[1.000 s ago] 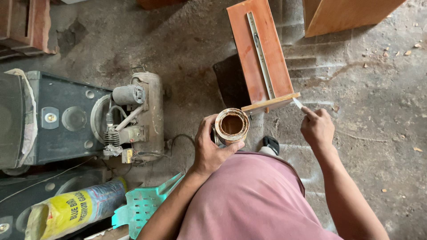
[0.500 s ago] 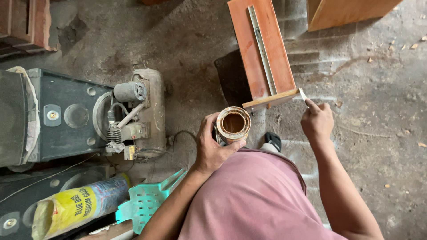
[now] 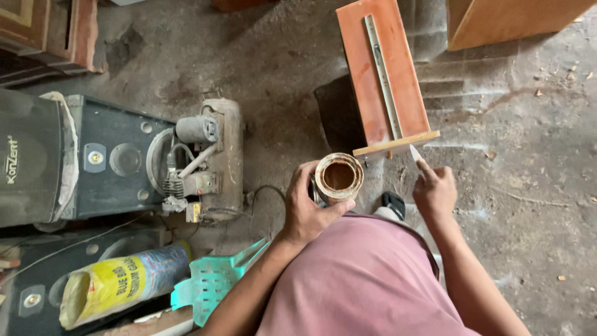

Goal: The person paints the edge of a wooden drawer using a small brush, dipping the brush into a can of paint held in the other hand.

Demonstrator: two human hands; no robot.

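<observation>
We see the left hand (image 3: 309,211) wrapped around a small open tin (image 3: 338,178), its grip closed on the tin's side with the thumb lying across the near wall; the tin sits upright in that hand, above the lap in the pink garment (image 3: 364,280), and its inside is stained brown. The right hand (image 3: 435,190) has its grip pinched shut on a thin pale tool (image 3: 415,154), whose tip points up toward the lower end of a reddish wooden drawer (image 3: 380,74) standing on the concrete floor (image 3: 528,155); we cannot tell whether the tip touches the wood. A metal slide rail (image 3: 384,78) runs along the drawer's side. To the left of the tin lies a small rusty air compressor (image 3: 208,158), and beside that a dark speaker box (image 3: 93,158). A yellow rolled bag (image 3: 118,286) and a turquoise plastic stool (image 3: 214,283) lie near the left elbow
</observation>
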